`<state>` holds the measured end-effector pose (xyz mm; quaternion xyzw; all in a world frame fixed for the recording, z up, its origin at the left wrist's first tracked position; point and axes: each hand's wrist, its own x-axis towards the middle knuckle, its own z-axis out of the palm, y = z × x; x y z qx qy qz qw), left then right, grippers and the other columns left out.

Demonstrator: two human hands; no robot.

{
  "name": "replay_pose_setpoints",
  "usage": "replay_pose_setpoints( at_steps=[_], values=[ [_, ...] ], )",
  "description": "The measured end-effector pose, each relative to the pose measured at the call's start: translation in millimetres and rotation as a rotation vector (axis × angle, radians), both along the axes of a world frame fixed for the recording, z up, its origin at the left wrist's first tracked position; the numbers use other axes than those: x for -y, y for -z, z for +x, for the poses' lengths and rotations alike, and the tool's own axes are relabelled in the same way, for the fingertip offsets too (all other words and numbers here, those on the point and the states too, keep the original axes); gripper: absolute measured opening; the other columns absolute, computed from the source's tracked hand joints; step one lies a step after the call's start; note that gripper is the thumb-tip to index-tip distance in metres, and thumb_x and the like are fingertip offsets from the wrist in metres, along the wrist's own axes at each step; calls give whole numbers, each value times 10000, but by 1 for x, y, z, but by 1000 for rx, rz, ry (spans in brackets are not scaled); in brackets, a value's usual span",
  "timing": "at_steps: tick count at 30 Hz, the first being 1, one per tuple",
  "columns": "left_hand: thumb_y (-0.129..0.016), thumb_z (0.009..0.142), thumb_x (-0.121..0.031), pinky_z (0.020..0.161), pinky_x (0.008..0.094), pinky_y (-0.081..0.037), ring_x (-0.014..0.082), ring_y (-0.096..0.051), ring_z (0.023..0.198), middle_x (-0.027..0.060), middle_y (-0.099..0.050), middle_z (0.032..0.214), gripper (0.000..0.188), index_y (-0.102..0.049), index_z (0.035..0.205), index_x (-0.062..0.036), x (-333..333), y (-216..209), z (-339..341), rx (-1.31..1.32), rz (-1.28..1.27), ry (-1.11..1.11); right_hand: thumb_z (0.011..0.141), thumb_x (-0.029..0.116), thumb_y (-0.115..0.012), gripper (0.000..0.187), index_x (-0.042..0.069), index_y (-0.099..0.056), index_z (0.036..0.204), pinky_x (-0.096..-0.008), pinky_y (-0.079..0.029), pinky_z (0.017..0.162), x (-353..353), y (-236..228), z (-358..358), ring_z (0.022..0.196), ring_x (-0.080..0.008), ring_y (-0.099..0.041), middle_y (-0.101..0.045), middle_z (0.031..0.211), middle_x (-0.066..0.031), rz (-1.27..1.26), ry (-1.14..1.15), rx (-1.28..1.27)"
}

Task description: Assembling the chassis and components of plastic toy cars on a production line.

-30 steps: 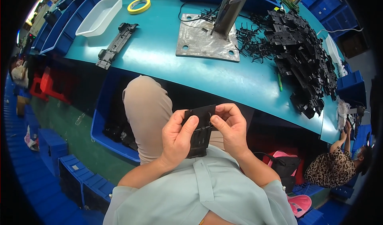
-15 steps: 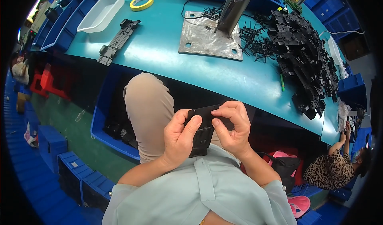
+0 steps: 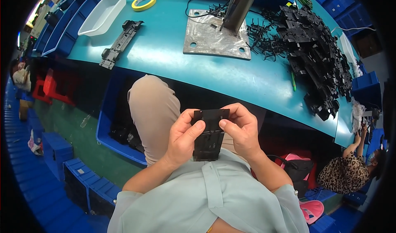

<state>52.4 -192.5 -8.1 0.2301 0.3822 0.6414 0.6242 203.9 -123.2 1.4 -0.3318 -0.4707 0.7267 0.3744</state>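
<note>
**Black plastic part [image 3: 208, 140] held upright between left hand [image 3: 183, 138] and right hand [image 3: 243, 134]**

The flat, oblong part is gripped near its upper end by both bare hands. Its left edge is pinched by the left hand and its right edge by the right hand; both thumbs are laid on the face turned toward the wearer, with the other fingers partly hidden behind it. The part is held above the lap, its lower end close to a pale green top [image 3: 185, 200]. To the left, a knee in beige trousers [image 3: 150, 113] is seen beside a blue bin [image 3: 119, 151], by which dark pieces are held under the table.

Beyond the hands, a turquoise table [image 3: 161, 47] is spread across the view. On it, a metal plate [image 3: 206, 39] is topped by a slanting metal post [image 3: 241, 16]. To the right, thin black pieces [image 3: 262, 39] are scattered beside a large heap of black parts [image 3: 315, 51], with a green stick [image 3: 293, 81] lying near its edge. To the left, a single long black part [image 3: 121, 46] is placed near a white tray [image 3: 103, 16] and a roll of yellow tape [image 3: 142, 9].

At far right, a co-worker [image 3: 344, 175] in a leopard-print top is seen reaching toward the table.
</note>
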Motion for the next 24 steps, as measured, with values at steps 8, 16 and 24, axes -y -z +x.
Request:
replay_pose_setpoints(
  at_steps=[8, 16, 24],
  values=[
    [-517, 917, -75, 788, 263, -478, 103, -574, 873, 63, -597, 1009, 207, -498, 1116, -22, 1, 5, -1, 20, 17, -72, 817, -25, -600, 170, -14, -561, 983, -234, -484, 734, 3, 5, -1, 822, -82, -579, -619, 913, -37, 95, 18, 20],
    [-545, 898, -83, 706, 231, -482, 80, -585, 822, 34, -626, 898, 122, -552, 1012, -41, -3, 0, -1, 92, -105, -99, 813, -17, -608, 165, -8, -557, 971, -232, -481, 721, 5, 7, -3, 806, -77, -573, -617, 896, -34, 88, 24, 17],
    [-525, 842, -31, 662, 213, -407, 51, -502, 744, -3, -579, 812, 71, -571, 896, -31, -9, -4, 0, -37, -176, -140, 813, -11, -610, 164, -5, -554, 968, -233, -480, 719, 5, 10, -1, 800, -76, -571, -615, 887, -32, 88, 27, 35]
  ],
)
